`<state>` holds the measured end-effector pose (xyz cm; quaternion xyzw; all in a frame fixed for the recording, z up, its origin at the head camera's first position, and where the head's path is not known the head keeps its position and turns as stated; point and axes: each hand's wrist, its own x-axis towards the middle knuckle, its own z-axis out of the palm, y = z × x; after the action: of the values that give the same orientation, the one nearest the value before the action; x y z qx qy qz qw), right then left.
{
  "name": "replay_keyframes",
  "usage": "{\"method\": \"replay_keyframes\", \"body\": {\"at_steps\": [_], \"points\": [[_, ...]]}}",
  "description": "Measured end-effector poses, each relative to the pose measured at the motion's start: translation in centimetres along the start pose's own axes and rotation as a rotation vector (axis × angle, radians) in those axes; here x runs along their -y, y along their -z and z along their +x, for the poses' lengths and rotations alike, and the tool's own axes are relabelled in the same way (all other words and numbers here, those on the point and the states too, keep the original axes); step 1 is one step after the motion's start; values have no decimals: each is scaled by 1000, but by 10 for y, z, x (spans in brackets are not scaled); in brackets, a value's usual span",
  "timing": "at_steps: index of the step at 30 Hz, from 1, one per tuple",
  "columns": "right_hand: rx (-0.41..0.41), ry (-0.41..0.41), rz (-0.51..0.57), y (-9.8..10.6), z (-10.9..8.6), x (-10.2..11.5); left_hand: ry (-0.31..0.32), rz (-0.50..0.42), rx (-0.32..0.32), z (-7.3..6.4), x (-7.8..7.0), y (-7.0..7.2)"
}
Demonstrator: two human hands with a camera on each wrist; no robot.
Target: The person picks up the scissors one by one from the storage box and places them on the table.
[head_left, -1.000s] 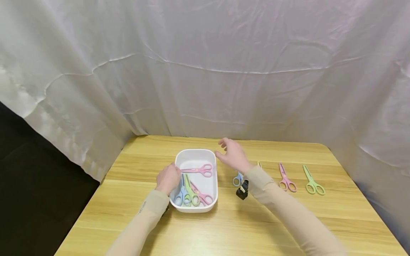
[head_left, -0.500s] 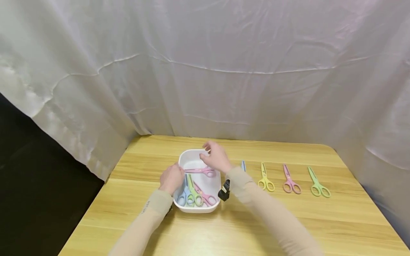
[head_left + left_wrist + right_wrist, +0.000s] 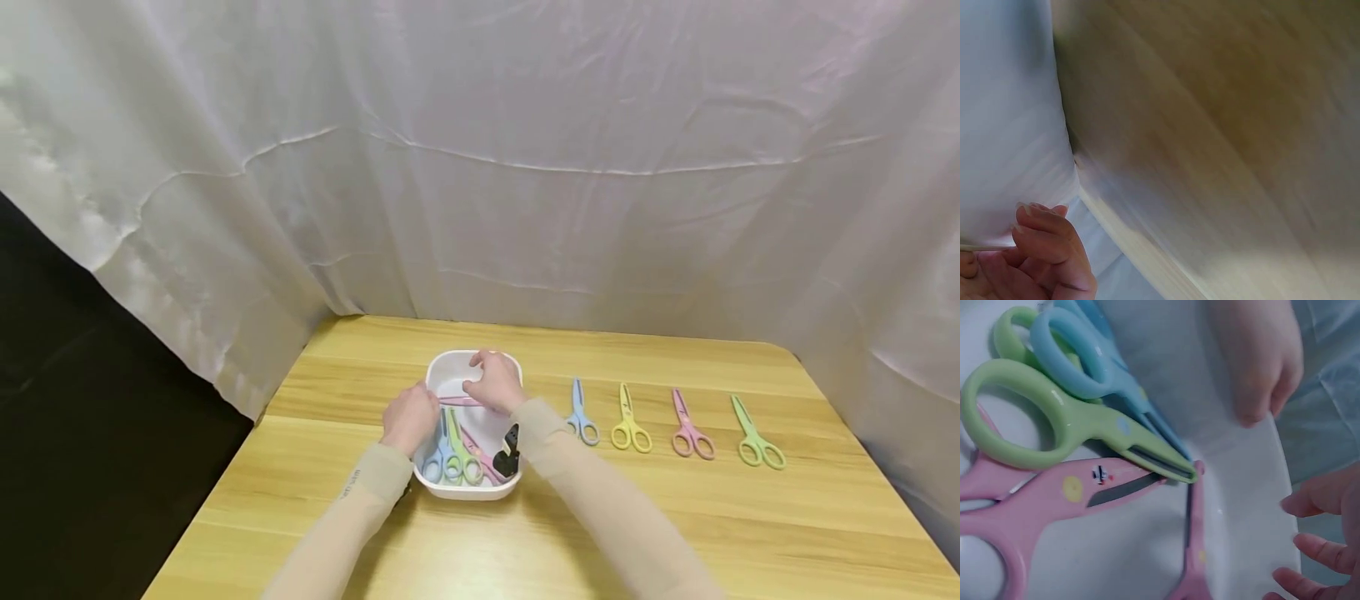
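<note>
A white plastic bin [image 3: 467,492] stands on the table with several children's scissors inside. At its left side my left hand [image 3: 410,419] grips the rim, fingers curled over the wall. My right hand [image 3: 498,383] hovers over the bin's far right part, fingers spread and holding nothing. In the right wrist view, blue scissors [image 3: 1124,387] and green scissors [image 3: 1096,422] overlap pink scissors [image 3: 1054,487]. A second pink pair [image 3: 1196,547] lies crosswise farther back, its handles hidden by my right hand in the head view.
To the bin's right, a row lies on the wooden table [image 3: 600,517]: blue scissors [image 3: 577,408], yellow scissors [image 3: 627,408], pink scissors [image 3: 682,417] and green scissors [image 3: 747,427]. A pale curtain [image 3: 540,233] hangs behind the table.
My right hand has moved left from beside the bin to over it, uncovering the blue and yellow scissors in the row. My left hand keeps its grip on the rim.
</note>
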<state>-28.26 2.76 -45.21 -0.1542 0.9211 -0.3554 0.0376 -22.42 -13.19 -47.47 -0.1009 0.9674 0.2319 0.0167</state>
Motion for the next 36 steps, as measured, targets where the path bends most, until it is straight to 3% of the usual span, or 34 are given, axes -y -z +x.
{"method": "replay_keyframes", "body": {"at_steps": [11, 20, 36], "points": [[105, -71, -118, -10, -3, -1, -6, 6, -9, -1, -2, -1], [261, -149, -239, -12, -4, 2, -10, 13, -23, -1, -1, -2], [292, -153, -266, -10, -9, 9, -20, 13, -31, -1, -1, 0]]}}
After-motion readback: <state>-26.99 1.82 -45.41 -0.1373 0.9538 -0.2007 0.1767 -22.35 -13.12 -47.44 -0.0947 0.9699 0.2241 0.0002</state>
